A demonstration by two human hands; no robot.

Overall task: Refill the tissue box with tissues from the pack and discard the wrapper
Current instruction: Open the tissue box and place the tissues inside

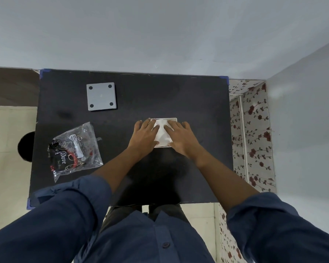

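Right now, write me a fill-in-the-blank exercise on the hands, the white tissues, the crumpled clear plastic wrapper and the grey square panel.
1. Both hands, left hand and right hand, press flat on the white ____ in the open white tissue box.
2. The crumpled clear plastic wrapper lies on the person's ____ side of the black table.
3. The grey square panel shows ____ dark round dots, one near each corner.

Missing words: tissues; left; four

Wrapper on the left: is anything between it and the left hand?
Nothing visible. The wrapper lies alone on the black table, with bare tabletop between it and the left hand, which lies flat on the tissues with the right hand.
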